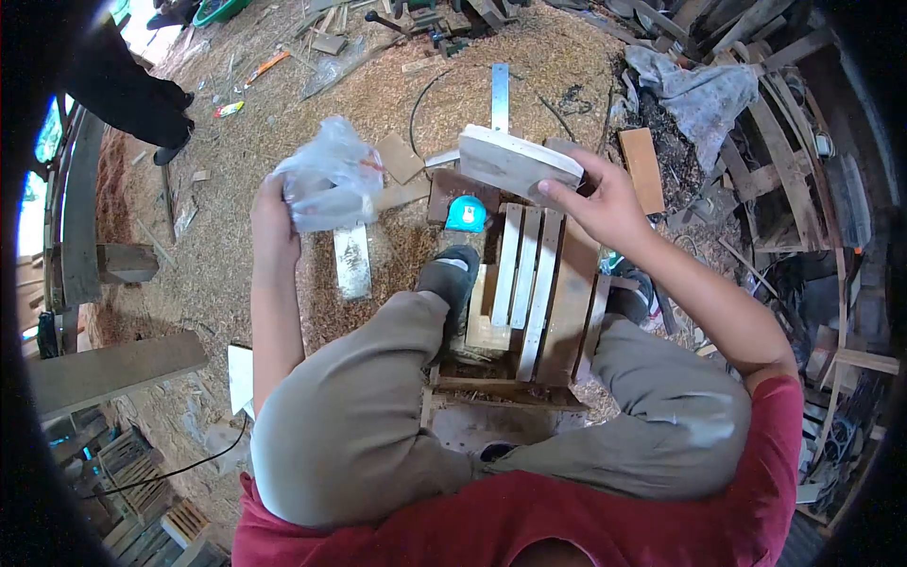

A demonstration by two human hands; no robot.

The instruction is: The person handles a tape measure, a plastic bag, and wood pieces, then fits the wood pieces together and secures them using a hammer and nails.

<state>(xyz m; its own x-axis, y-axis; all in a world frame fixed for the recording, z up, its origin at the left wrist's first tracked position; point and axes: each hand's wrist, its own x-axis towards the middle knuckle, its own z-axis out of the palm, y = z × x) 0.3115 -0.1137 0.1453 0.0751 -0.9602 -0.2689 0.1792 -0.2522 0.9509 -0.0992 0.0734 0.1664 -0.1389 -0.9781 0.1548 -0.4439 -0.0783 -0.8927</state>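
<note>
A floor (pixel 283 104) of sawdust fills the view, strewn with offcuts, and another person's dark-clad leg (pixel 132 94) stands at its upper left edge. Between the seated person's knees sits a slatted crate (pixel 543 293), its pale slats running away from the body, with one shoe (pixel 452 274) planted against its left side. Above the crate's far end the right arm reaches forward, bent at the elbow. The right hand (pixel 605 203) is closed on the near right end of a thick pale board (pixel 515 161), thumb on the edge, holding it raised and tilted. The left arm is stretched out straight to the left, wrist cocked up, and the left hand (pixel 269 222) grips a crumpled clear bag (pixel 331 180) held above the floor. A small blue tape (pixel 466 214) lies just beyond the shoe, below the board.
</note>
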